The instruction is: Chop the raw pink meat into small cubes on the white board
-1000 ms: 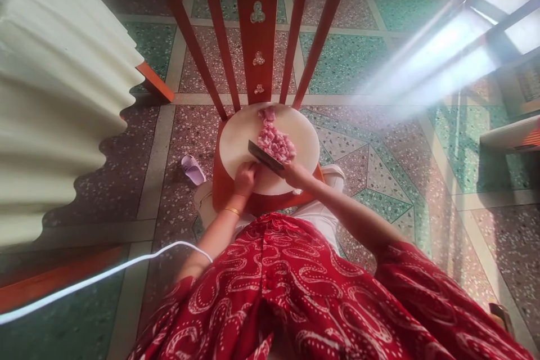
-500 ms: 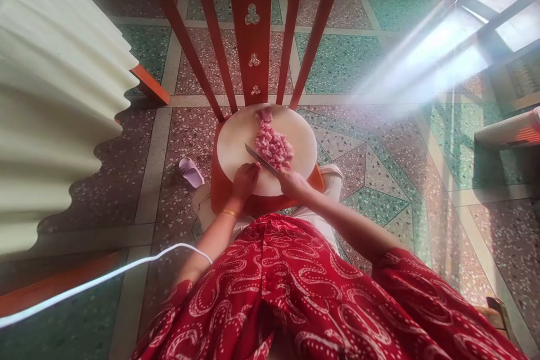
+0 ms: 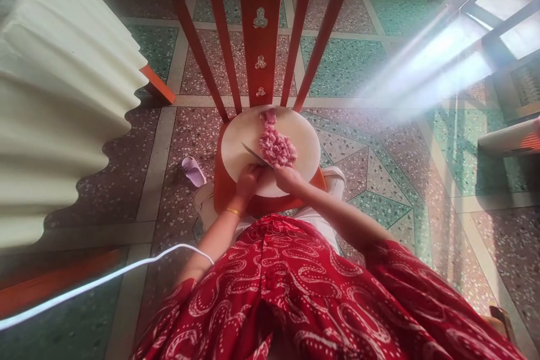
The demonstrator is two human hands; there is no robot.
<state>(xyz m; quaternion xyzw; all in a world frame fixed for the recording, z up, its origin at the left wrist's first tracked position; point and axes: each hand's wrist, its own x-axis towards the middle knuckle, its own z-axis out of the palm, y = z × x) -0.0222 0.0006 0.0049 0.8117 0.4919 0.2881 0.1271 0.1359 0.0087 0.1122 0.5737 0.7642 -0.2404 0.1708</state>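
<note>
terrazzo floor (image 3: 379, 140) fills the view, green and speckled panels. corrugated cream sheet (image 3: 54, 95) takes the 9 o'clock side. red wooden chair (image 3: 259, 28) at 12 o'clock, backrest slats running up and out of view, seat under the board. person's red patterned garment (image 3: 304, 298) covers 6 o'clock. white cable (image 3: 105, 278) crosses at 8 o'clock. round pale cutting board (image 3: 236, 146) sits on the chair seat, centre of view. pile of diced pink meat (image 3: 276, 146) on the board, from middle toward its 12 o'clock edge. knife (image 3: 255, 154) lies low across the board at the pile's 7 o'clock side – blade touching or just off the meat, can't tell which. right hand (image 3: 287, 178) closed around the knife handle at the board's 5 o'clock. left hand (image 3: 248, 178) at 7 o'clock, fingers curled down on the board just beside the blade – whether it pinches anything, cannot tell. gold bangle (image 3: 232, 212) on the left wrist. small lilac slipper (image 3: 193, 170) on the floor at the chair's 8 o'clock.
</note>
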